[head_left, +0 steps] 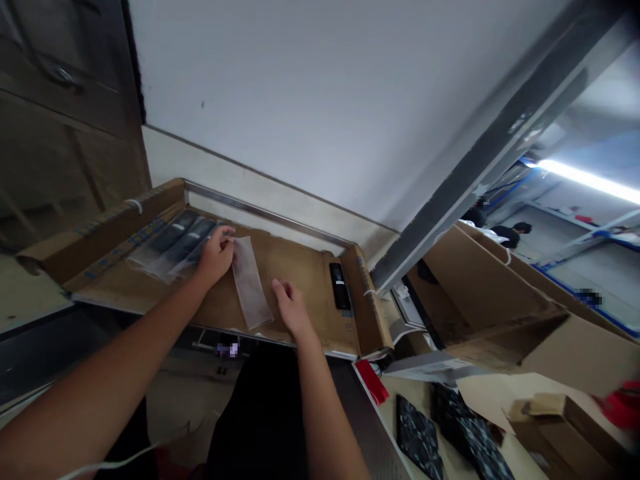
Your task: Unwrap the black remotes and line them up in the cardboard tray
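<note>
A narrow, empty-looking translucent plastic bag (251, 283) lies slantwise on the cardboard-lined worktop (300, 257). At its upper end, my left hand (217, 255) has its fingers closed on the bag's edge. My right hand (292, 308) is just to the right of the bag's lower half, apart from it, fingers loosely bent and nothing seen in them. Under and left of my left hand lie several similar bags with dark oblong items (175, 233) inside, each showing a small white label. One unbagged black oblong item (340, 287) with a white label rests near the right end.
Cardboard walls (367, 297) edge the worktop, with a white wall panel (300, 100) behind. A large open carton (500, 293) stands to the right. On the floor lie black patterned bundles (420, 433) and another carton (565, 433). People (505, 235) are in the far right background.
</note>
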A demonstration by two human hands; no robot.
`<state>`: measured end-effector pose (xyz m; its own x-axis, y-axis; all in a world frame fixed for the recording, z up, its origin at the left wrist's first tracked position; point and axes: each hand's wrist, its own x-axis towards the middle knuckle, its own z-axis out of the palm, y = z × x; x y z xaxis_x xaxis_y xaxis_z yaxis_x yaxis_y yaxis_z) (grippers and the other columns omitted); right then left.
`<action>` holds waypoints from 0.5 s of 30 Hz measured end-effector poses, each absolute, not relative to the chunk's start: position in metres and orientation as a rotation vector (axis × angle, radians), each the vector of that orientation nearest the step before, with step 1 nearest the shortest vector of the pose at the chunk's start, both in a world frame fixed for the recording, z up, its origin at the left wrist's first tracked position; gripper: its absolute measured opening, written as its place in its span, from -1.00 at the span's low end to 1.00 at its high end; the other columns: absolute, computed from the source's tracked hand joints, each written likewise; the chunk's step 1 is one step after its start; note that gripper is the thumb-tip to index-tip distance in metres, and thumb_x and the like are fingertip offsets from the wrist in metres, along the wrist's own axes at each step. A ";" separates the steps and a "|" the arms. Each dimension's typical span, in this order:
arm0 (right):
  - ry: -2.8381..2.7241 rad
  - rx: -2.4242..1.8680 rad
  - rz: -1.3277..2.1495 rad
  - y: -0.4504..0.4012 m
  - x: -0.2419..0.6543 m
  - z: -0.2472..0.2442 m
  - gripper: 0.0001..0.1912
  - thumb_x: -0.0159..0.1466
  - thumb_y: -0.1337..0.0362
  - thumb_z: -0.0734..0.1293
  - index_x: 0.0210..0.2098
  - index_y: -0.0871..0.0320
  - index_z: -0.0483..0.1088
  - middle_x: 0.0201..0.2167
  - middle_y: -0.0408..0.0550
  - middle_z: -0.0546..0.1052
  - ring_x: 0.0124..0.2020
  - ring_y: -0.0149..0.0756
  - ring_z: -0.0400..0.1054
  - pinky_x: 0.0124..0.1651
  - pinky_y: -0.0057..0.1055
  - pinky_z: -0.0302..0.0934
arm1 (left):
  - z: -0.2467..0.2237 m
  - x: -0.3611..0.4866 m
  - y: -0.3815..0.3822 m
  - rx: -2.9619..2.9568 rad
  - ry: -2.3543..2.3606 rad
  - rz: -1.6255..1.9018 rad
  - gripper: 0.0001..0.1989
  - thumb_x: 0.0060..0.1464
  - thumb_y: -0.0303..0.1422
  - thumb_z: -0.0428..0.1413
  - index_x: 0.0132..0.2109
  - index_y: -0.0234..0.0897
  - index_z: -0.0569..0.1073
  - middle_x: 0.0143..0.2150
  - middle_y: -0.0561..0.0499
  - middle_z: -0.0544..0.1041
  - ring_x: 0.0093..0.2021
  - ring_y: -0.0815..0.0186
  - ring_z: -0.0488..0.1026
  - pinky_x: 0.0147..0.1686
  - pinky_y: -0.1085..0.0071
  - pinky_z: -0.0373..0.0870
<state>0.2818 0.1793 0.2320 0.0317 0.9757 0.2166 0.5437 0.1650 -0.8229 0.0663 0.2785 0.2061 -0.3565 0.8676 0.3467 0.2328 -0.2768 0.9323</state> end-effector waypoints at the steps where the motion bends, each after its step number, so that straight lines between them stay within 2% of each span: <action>1: -1.671 -1.489 0.745 0.197 0.281 0.227 -0.69 0.31 0.03 0.33 -0.28 0.14 0.53 -0.36 -0.05 0.56 -0.29 -0.26 0.41 -0.21 -0.40 0.25 | 0.206 0.066 0.279 1.354 1.453 1.695 -0.77 0.01 -0.39 0.04 -0.13 -0.16 0.38 -0.42 0.09 0.49 -0.55 0.34 0.35 -0.51 0.41 0.27; 4: -1.790 -1.504 0.867 0.222 0.272 0.210 -0.71 0.26 0.02 0.39 -0.40 0.12 0.54 -0.44 -0.13 0.55 -0.33 -0.30 0.40 -0.22 -0.41 0.25 | 0.205 0.064 0.280 1.331 1.424 1.726 -0.87 -0.05 -0.41 0.05 -0.27 -0.15 0.36 -0.41 0.09 0.47 -0.55 0.34 0.36 -0.53 0.42 0.29; 6: -1.806 -1.517 0.862 0.222 0.268 0.204 -0.73 0.25 0.04 0.40 -0.40 0.10 0.54 -0.44 -0.15 0.55 -0.33 -0.31 0.40 -0.19 -0.41 0.25 | 0.204 0.063 0.282 1.353 1.444 1.732 -0.90 -0.08 -0.43 0.05 -0.34 -0.16 0.38 -0.42 0.08 0.46 -0.52 0.33 0.38 -0.51 0.41 0.33; 9: -1.754 -1.513 0.849 0.215 0.267 0.203 -0.73 0.26 0.02 0.39 -0.26 0.09 0.54 -0.34 -0.14 0.59 -0.27 -0.32 0.43 -0.13 -0.40 0.27 | 0.203 0.062 0.282 1.343 1.473 1.751 -0.88 -0.11 -0.47 0.04 -0.38 -0.17 0.41 -0.43 0.08 0.46 -0.47 0.31 0.42 -0.45 0.40 0.40; 12: -1.725 -1.501 0.899 0.212 0.266 0.206 -0.61 0.20 -0.02 0.44 -0.09 0.08 0.51 -0.29 -0.14 0.62 -0.25 -0.32 0.46 -0.09 -0.36 0.28 | 0.204 0.062 0.282 1.308 1.456 1.769 -0.86 -0.11 -0.48 0.04 -0.35 -0.17 0.42 -0.41 0.08 0.48 -0.43 0.31 0.45 -0.39 0.39 0.44; 15: -1.746 -1.459 0.959 0.211 0.263 0.206 -0.60 0.16 0.02 0.48 -0.08 0.09 0.52 -0.32 -0.13 0.64 -0.28 -0.29 0.49 -0.12 -0.34 0.29 | 0.205 0.060 0.281 1.328 1.480 1.765 -0.86 -0.08 -0.46 0.05 -0.33 -0.17 0.43 -0.36 0.06 0.50 -0.37 0.30 0.46 -0.33 0.38 0.45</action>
